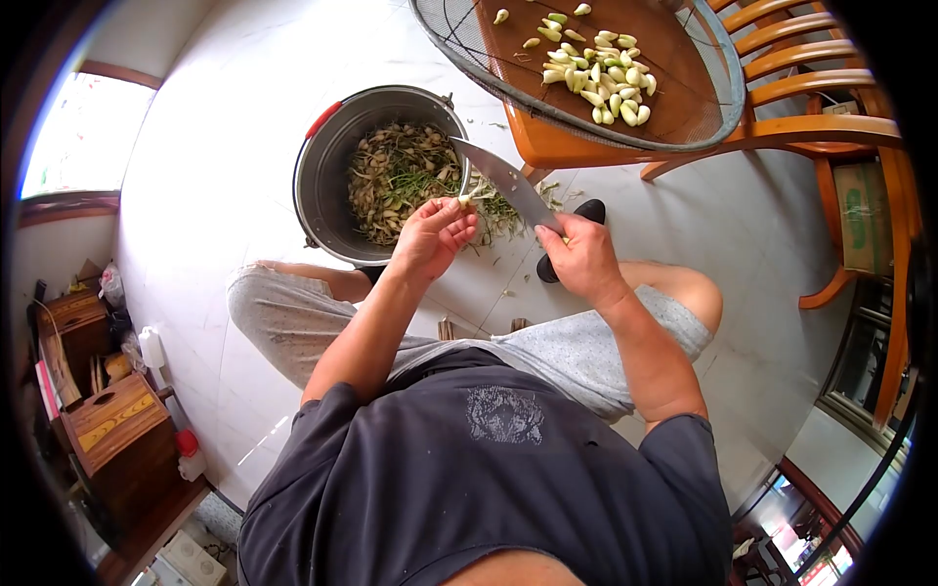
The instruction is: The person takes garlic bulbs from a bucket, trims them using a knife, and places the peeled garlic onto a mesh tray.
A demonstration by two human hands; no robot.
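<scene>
My left hand [430, 237] pinches a small pale onion-like bulb [465, 200] between thumb and fingers, near the rim of a metal bucket [305, 186]. In my right hand [584, 259] is a broad-bladed kitchen knife [510, 184], gripped by its handle. The blade points up and left, its tip over the bucket's right rim and its lower edge a little right of the bulb. Inside the bucket lies a heap of untrimmed brownish bulbs [386, 181] with green stems. Trimmed white bulbs [616, 78] lie in a round mesh tray [735, 78] at the upper right.
Under the mesh tray is an orange wooden chair [547, 151], with another slatted wooden chair [811, 83] to its right. Green cuttings [503, 217] litter the floor beside the bucket. A wooden cabinet [112, 420] stands far left, a cardboard box [865, 217] far right.
</scene>
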